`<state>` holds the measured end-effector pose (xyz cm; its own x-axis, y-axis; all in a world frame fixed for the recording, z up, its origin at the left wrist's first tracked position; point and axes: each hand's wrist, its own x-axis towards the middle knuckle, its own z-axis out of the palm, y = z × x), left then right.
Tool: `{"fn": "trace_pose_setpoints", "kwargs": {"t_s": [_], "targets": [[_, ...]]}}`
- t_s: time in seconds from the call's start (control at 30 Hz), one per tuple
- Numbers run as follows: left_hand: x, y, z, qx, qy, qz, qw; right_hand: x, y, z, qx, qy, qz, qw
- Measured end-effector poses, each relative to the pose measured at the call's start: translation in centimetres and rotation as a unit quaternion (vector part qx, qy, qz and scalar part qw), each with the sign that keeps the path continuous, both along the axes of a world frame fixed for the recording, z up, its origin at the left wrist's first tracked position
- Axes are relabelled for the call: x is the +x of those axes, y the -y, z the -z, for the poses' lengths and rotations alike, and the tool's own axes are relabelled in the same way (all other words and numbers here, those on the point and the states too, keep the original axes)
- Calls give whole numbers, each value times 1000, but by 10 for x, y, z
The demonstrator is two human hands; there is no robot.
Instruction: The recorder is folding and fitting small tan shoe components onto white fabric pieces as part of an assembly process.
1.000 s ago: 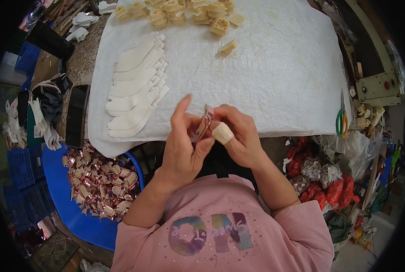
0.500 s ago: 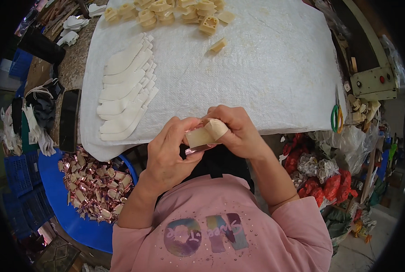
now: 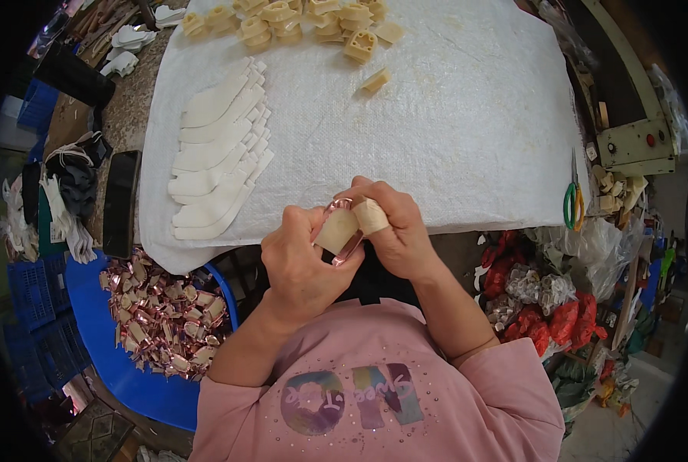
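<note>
My left hand (image 3: pixel 302 262) and my right hand (image 3: pixel 394 223) are together just in front of the table's near edge, both gripping one small piece (image 3: pixel 338 229): a cream block with a shiny pink-gold frame around it. My right thumb wears a cream tape wrap. A row of white curved flat pieces (image 3: pixel 217 146) lies overlapped on the white cloth (image 3: pixel 452 115) to the left. Several cream moulded blocks (image 3: pixel 298 19) sit at the cloth's far edge.
A blue basin (image 3: pixel 140 385) at my lower left holds a heap of pink-gold pieces (image 3: pixel 163 316). A black phone (image 3: pixel 120 202) lies left of the cloth. Green-handled scissors (image 3: pixel 573 196) rest at the right, by a cream machine (image 3: pixel 637 146). Red and clear bags (image 3: pixel 544 300) crowd the right.
The pink-gold frame has been turned and the cream block now sits in it, held between both thumbs. My hands have dropped slightly toward my body.
</note>
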<state>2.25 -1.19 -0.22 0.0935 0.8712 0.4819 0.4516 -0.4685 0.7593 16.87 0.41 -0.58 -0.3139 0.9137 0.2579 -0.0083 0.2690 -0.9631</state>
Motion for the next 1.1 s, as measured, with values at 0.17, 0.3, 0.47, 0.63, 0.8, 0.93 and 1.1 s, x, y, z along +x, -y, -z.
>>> {"fn": "trace_pose_setpoints", "kwargs": {"t_s": [0.17,0.3,0.47,0.63,0.8,0.93,1.1], "targets": [[3,-6,1,23,-46,-32,998,-7,1,21,-89,-102,28,990],[4,-6,5,32,39,-66,997,-14,10,14,-248,-284,-52,925],[7,-5,2,80,-13,-96,992,-18,13,6,-122,-53,70,989],[2,-6,8,47,-67,-102,991,-26,14,14,-126,-32,112,985],[-38,0,9,-96,65,-104,988,-2,18,10,-135,-3,82,987],[-97,7,20,-72,-11,-227,971,57,57,27,-155,62,131,977],[-186,44,57,-58,-74,-378,921,134,177,85,-305,79,406,858]]}}
